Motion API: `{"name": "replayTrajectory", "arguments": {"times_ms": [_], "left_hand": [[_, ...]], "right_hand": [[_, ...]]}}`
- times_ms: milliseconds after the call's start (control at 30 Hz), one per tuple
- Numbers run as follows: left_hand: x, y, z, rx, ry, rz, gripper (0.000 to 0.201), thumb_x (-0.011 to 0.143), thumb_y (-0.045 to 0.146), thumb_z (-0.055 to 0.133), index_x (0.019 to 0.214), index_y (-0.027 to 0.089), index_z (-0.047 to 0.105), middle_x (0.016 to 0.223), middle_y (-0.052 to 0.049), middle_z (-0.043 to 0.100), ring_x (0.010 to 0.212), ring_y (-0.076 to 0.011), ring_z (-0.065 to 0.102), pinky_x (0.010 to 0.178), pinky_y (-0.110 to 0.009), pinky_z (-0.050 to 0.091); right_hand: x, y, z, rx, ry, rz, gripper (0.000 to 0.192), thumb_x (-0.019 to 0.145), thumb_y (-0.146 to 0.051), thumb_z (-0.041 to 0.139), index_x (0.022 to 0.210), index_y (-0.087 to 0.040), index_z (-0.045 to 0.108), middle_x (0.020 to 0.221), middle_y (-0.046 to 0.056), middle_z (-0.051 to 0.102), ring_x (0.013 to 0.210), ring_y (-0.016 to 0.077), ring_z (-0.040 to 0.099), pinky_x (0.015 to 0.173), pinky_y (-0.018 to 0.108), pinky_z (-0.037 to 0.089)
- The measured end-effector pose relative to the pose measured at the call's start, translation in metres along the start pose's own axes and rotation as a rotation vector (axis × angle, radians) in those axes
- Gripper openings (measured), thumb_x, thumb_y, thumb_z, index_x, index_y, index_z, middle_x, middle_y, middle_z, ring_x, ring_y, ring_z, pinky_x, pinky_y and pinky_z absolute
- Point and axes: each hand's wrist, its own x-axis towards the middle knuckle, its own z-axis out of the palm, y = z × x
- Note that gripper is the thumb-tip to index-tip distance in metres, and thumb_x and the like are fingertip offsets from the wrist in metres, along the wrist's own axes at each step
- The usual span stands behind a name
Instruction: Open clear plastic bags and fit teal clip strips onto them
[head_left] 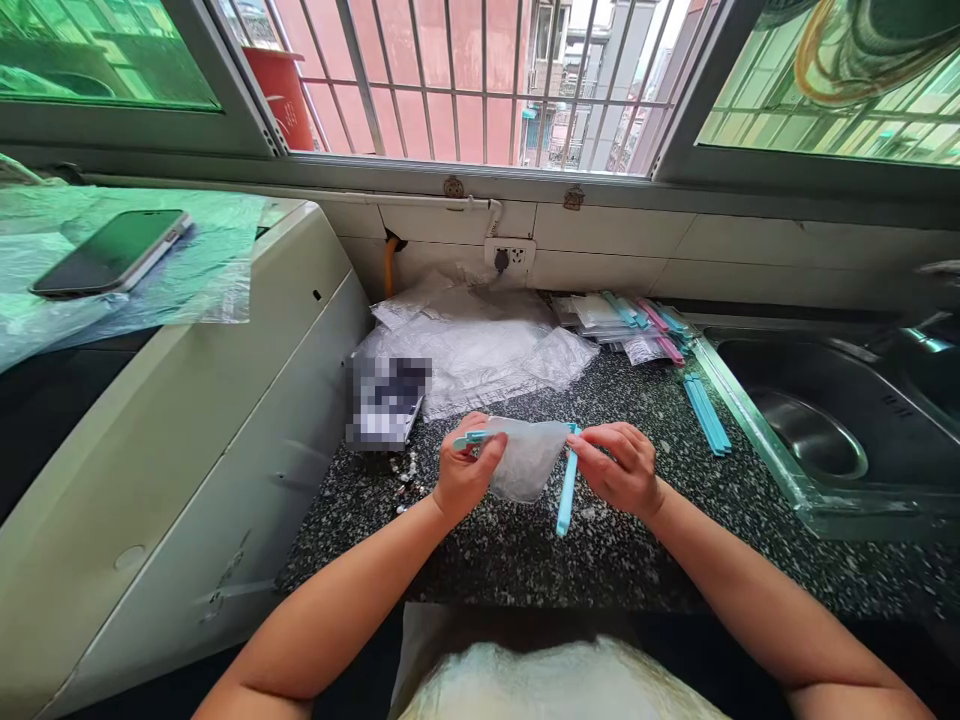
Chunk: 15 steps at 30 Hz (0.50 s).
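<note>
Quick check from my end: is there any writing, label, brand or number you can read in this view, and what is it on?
No text can be read anywhere in this view.
Packet beside the heap of clear bags: print blurred out, unreadable.
Phone: screen dark, no brand visible.
Small bag held by the left hand and right hand, and blue clip: no print seen.
Wall socket: no marking legible.

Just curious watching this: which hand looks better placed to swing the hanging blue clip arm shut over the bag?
Probably the right hand: it already pinches the clip at its hinge, while the left hand holds the bag.
</note>
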Motion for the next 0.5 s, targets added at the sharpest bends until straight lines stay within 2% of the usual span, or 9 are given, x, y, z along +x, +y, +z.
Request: {"name": "replayTrajectory", "arguments": {"times_ms": [100, 300, 500], "left_hand": [[0.000, 0.001, 0.000, 0.008, 0.000, 0.009, 0.029, 0.083, 0.028, 0.051, 0.056, 0.017, 0.052, 0.060, -0.002, 0.050, 0.063, -0.0147, 0.048, 0.062, -0.029, 0.041], [0.001, 0.008, -0.001, 0.126, -0.047, 0.193, 0.025, 0.082, 0.024, 0.051, 0.058, 0.017, 0.053, 0.059, -0.003, 0.053, 0.065, -0.0159, 0.049, 0.063, -0.031, 0.042], [0.002, 0.016, -0.003, 0.238, -0.071, 0.379, 0.017, 0.080, 0.018, 0.052, 0.063, 0.018, 0.054, 0.061, -0.003, 0.060, 0.065, -0.0167, 0.053, 0.065, -0.034, 0.044]], "right_hand": [[0.000, 0.000, 0.001, 0.022, -0.017, -0.018, 0.029, 0.081, -0.012, 0.057, 0.110, -0.018, 0.058, 0.080, 0.005, 0.064, 0.072, 0.0141, 0.058, 0.065, 0.027, 0.047], [-0.003, 0.000, 0.003, 0.039, -0.049, -0.027, 0.037, 0.080, -0.012, 0.060, 0.117, -0.017, 0.056, 0.083, 0.006, 0.066, 0.075, 0.0147, 0.058, 0.068, 0.028, 0.048], [-0.004, -0.001, 0.003, 0.012, -0.072, -0.021, 0.036, 0.082, -0.012, 0.058, 0.117, -0.020, 0.057, 0.084, 0.005, 0.066, 0.076, 0.0143, 0.059, 0.070, 0.028, 0.047]]}}
